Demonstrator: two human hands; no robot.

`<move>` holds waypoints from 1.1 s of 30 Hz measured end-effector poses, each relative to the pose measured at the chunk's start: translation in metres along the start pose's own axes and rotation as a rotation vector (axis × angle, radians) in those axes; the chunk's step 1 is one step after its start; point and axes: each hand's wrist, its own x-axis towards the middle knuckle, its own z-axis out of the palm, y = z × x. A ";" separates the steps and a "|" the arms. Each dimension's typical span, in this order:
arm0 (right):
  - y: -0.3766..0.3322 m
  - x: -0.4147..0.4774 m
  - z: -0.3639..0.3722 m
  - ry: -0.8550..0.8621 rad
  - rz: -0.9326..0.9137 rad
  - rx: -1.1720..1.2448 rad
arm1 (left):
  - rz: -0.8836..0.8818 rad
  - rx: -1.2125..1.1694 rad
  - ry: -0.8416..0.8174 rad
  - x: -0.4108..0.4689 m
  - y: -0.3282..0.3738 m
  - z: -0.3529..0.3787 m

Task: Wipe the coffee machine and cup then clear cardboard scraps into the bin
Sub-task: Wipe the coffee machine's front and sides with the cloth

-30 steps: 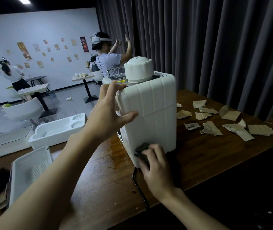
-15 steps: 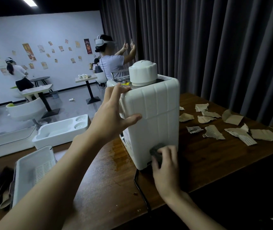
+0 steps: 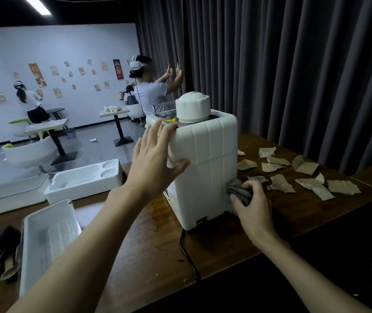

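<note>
- Now the coffee machine (image 3: pixel 205 168) stands upright on the wooden table (image 3: pixel 149 256).
- Left hand (image 3: pixel 155 163), fingers spread straight, presses its upper left side.
- Right hand (image 3: pixel 251 206) clutches a grey cloth (image 3: pixel 237 190) against its lower right corner.
- Cardboard scraps (image 3: pixel 281 183) lie to its right.

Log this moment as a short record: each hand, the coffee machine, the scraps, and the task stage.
left hand: fingers spread, pressing the upper left corner of the coffee machine
right hand: grips a grey cloth against the machine's lower right edge
coffee machine: upright on the wooden table
cardboard scraps: scattered on the table, right of the machine
stage: wiping the machine; scraps not yet cleared
</note>
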 end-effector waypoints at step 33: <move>-0.016 0.012 -0.192 -0.914 0.098 0.364 | -0.043 -0.714 -0.207 -0.058 0.168 0.065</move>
